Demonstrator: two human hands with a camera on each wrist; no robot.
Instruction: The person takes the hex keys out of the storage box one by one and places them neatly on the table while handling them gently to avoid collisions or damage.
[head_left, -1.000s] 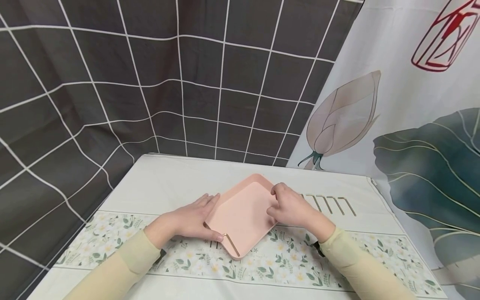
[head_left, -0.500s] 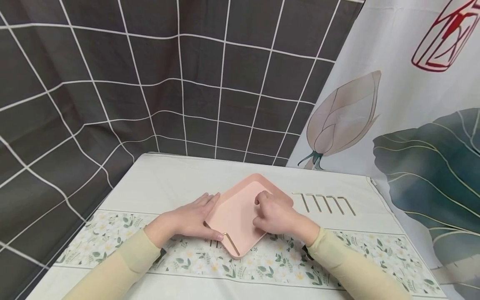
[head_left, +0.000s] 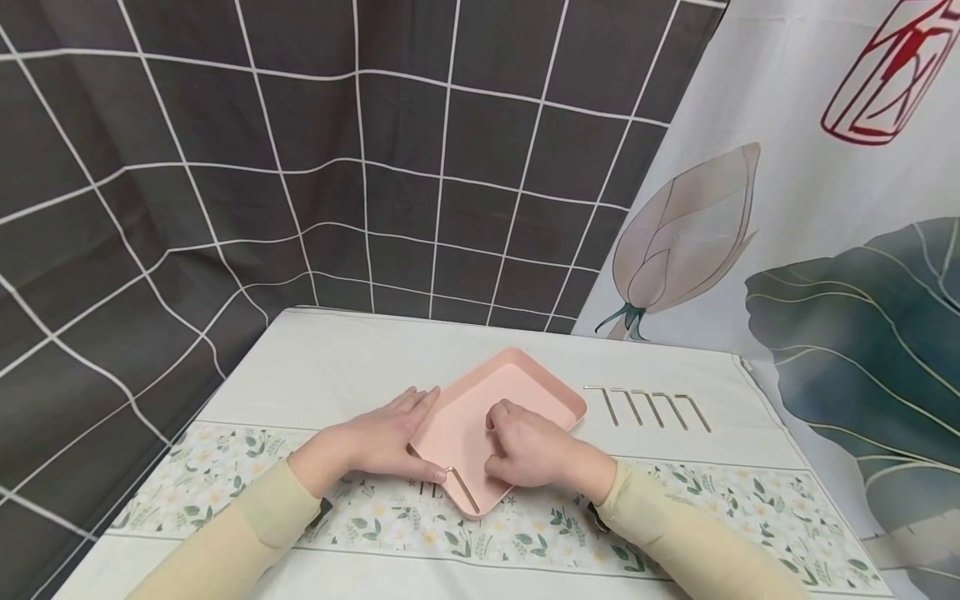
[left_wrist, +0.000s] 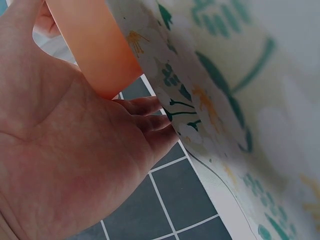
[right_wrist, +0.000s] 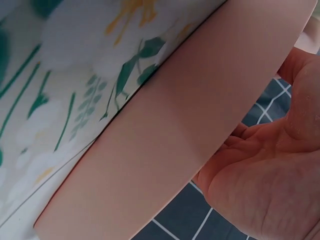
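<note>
A shallow pink tray [head_left: 459, 423] lies angled on the table. One gold L-shaped hex key [head_left: 462, 490] lies in its near corner. My left hand [head_left: 384, 437] rests against the tray's left corner, with fingers extended along one side and the thumb along another, its tip near the hex key. Over the tray hovers my right hand [head_left: 534, 448], fingers loosely bent, a gap showing between index finger and thumb and nothing visible in it. In the right wrist view, the tray wall [right_wrist: 165, 130] partly hides the right fingers.
Several gold hex keys [head_left: 651, 408] lie in a neat row on the white tablecloth right of the tray. A floral band [head_left: 570, 533] crosses the cloth. Behind the table hangs a dark grid-patterned curtain [head_left: 405, 200], with a printed white curtain [head_left: 697, 250] at right.
My right hand has moved left from the tray's right edge over its middle, uncovering the leftmost hex key of the row. The left hand, tray and hex key inside have stayed put.
</note>
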